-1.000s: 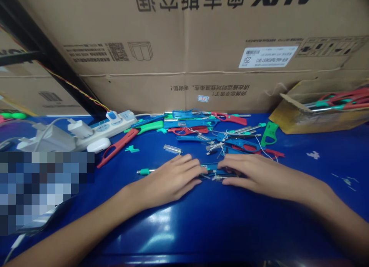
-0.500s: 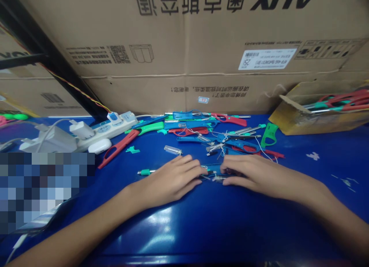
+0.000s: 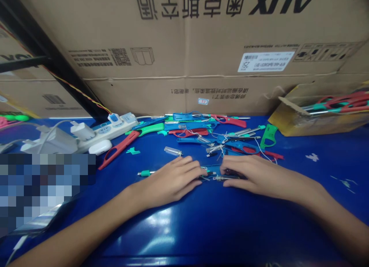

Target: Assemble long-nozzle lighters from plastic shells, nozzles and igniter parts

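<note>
My left hand (image 3: pixel 174 180) is closed over a stick lighter, and its nozzle with a green collar (image 3: pixel 145 173) sticks out on the left. Wires and a small black piece (image 3: pixel 211 173) show by its fingertips. My right hand (image 3: pixel 253 172) has its fingers curled, with a small clear part with a metal end (image 3: pixel 220 178) between thumb and fingers; the palm hides the rest. Between the hands a bit of blue casing (image 3: pixel 213 168) lies on the table. Just behind rest a loose clear fuel tank (image 3: pixel 173 151) and a blue lighter handle (image 3: pixel 242 145).
Several red, blue and green lighter casings (image 3: pixel 190 124) are piled at the back. An open carton of lighters (image 3: pixel 305 124) stands at the right. On the left are a power strip (image 3: pixel 106 134), white chargers (image 3: pixel 52 140) and a red casing (image 3: pixel 119 148). Large cardboard boxes (image 3: pixel 129 94) wall the back.
The clear part at my right fingertips has turned slightly, and more of its length shows. My right thumb has dropped a little. My left hand stays almost in place.
</note>
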A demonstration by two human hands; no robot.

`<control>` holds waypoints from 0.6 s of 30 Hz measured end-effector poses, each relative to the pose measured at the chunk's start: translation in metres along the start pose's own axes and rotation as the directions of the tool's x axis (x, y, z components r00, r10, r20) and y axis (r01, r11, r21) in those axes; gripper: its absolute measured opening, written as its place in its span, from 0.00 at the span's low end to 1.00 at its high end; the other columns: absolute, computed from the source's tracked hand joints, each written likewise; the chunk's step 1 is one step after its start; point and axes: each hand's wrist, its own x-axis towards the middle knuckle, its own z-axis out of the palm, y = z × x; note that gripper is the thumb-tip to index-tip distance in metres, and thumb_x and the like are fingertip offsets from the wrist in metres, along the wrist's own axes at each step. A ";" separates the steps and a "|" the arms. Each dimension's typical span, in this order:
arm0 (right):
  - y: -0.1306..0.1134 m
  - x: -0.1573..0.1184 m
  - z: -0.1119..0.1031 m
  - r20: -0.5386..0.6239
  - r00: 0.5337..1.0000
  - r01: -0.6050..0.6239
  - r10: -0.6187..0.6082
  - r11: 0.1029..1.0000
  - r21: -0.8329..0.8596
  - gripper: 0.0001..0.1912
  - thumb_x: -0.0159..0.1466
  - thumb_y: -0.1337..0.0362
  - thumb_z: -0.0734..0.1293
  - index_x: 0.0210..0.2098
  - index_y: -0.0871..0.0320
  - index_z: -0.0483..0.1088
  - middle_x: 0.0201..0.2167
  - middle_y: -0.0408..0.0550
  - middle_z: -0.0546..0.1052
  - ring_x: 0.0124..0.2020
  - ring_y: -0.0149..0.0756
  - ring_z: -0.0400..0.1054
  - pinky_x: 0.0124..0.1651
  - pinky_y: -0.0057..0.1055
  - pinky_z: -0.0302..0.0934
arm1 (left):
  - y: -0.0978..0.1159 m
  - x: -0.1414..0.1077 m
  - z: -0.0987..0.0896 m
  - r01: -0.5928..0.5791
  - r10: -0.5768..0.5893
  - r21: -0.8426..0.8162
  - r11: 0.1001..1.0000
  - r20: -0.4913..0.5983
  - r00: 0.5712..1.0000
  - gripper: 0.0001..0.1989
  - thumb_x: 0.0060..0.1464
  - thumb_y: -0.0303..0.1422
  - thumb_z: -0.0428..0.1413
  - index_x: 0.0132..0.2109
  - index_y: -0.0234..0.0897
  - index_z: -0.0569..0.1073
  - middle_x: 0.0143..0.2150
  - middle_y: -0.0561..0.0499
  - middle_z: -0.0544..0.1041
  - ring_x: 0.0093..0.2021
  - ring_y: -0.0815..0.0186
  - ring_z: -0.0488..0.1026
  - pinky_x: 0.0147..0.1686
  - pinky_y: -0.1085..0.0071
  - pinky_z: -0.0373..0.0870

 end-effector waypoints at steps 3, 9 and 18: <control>0.000 0.000 0.000 0.000 1.000 0.000 0.000 1.000 -0.010 0.15 0.70 0.50 0.61 0.40 0.54 0.69 0.40 0.45 0.75 0.39 0.39 0.70 0.38 0.34 0.59 | 0.000 0.000 0.000 -0.002 0.002 0.004 1.000 0.001 1.000 0.13 0.70 0.33 0.46 0.57 0.38 0.68 0.46 0.47 0.73 0.47 0.61 0.67 0.54 0.59 0.66; -0.001 0.001 -0.001 -0.019 1.000 0.019 -0.019 1.000 -0.002 0.14 0.71 0.52 0.59 0.41 0.54 0.71 0.39 0.46 0.75 0.37 0.38 0.70 0.37 0.33 0.59 | -0.001 0.000 0.000 -0.019 0.020 0.024 1.000 -0.039 0.999 0.12 0.71 0.34 0.46 0.55 0.37 0.70 0.43 0.47 0.73 0.45 0.62 0.69 0.53 0.61 0.67; -0.005 0.000 -0.005 -0.044 0.999 0.020 -0.019 1.000 0.011 0.15 0.72 0.51 0.59 0.44 0.53 0.70 0.41 0.45 0.76 0.40 0.37 0.70 0.39 0.32 0.59 | -0.005 0.002 0.002 -0.005 0.005 -0.001 1.000 -0.047 0.999 0.11 0.72 0.32 0.43 0.47 0.35 0.70 0.40 0.49 0.74 0.39 0.65 0.69 0.48 0.64 0.68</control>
